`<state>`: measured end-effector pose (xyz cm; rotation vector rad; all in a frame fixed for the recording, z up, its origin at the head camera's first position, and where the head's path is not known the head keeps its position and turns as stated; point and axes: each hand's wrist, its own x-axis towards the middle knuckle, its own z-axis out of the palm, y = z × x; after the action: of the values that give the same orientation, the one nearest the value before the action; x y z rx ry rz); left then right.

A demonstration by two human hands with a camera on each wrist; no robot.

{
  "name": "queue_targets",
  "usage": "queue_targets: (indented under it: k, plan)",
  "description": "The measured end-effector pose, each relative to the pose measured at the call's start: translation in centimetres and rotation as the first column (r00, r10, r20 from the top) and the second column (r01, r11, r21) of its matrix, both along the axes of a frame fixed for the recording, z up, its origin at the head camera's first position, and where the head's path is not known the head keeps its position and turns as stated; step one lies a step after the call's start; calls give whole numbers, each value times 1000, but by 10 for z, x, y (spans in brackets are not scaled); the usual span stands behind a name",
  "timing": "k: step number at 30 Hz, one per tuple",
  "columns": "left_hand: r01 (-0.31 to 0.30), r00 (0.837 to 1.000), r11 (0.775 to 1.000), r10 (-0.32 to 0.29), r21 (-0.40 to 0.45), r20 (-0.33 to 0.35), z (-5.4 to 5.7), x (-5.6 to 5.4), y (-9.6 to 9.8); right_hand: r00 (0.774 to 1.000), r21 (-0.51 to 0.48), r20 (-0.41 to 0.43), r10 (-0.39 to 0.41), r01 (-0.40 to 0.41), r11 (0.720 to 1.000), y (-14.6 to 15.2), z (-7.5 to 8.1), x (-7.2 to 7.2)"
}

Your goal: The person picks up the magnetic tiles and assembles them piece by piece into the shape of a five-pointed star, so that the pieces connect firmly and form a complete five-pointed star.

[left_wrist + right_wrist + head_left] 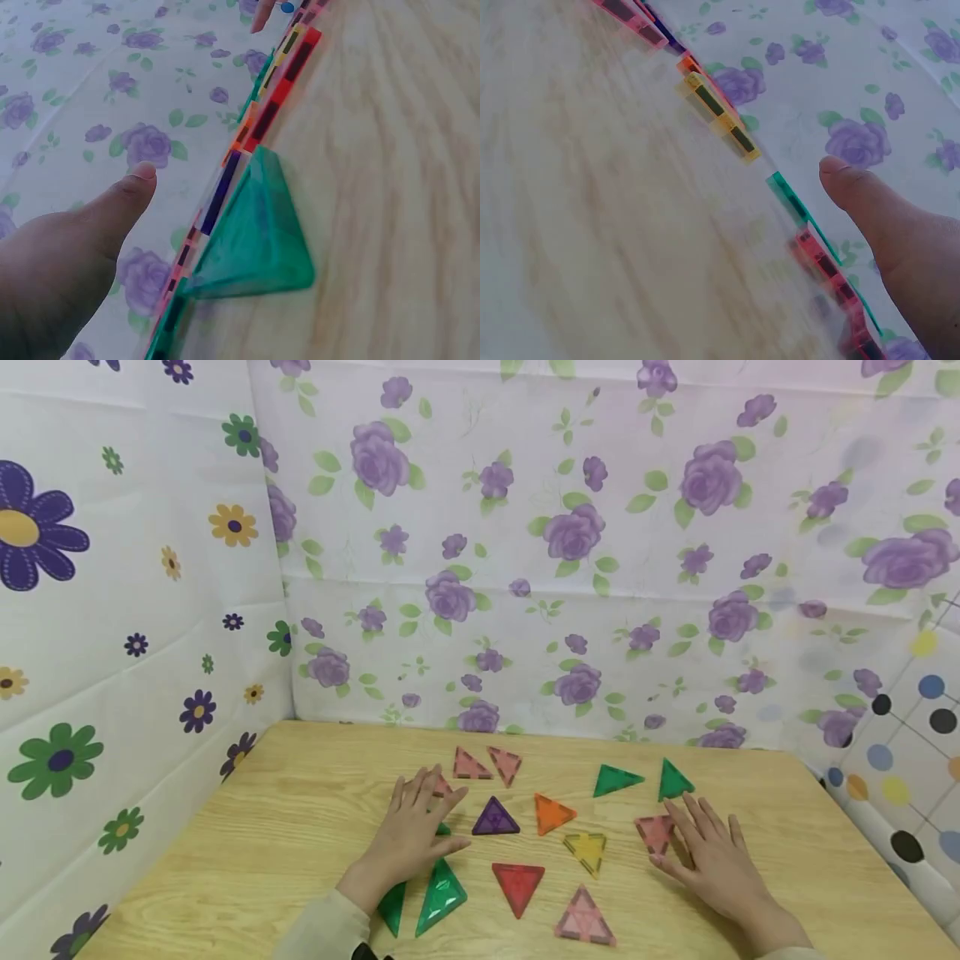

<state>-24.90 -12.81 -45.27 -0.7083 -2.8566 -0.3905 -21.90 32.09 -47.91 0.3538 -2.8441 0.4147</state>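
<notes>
- Left hand (405, 839): grip wide, thumb apart from fingers. Fingers partly cover a half-hidden pink tile (442, 787) and a small green tile (443, 829); cannot tell whether they touch.
- Near side of left hand: a broad green triangle (442, 896), and a narrow green triangle (393, 910) partly behind the wrist.
- Right hand (716, 864): grip wide, fingers spread. Thumb and forefinger beside the right-side pink tile (654, 835); contact cannot be told.
- Past right fingertips: upright-pointing green tile (674, 782); left of it, sideways green tile (615, 781).
- Between hands: purple tile (495, 820), orange tile (552, 814), yellow tile (589, 849); nearer, red tile (518, 887) and front pink tile (584, 920).
- Farther back: two narrow pink tiles (470, 766), slightly apart.
- All lie on wood-grain counter (247, 860); flowered cloth (495, 535) behind.
</notes>
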Motion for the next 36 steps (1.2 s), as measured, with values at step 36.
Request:
queue_targets:
  k: [36]
  plan:
    - [262,889,965,-254,-32,-381,35,31,35,943,-8,-316,100,-108,994,-67,45,32]
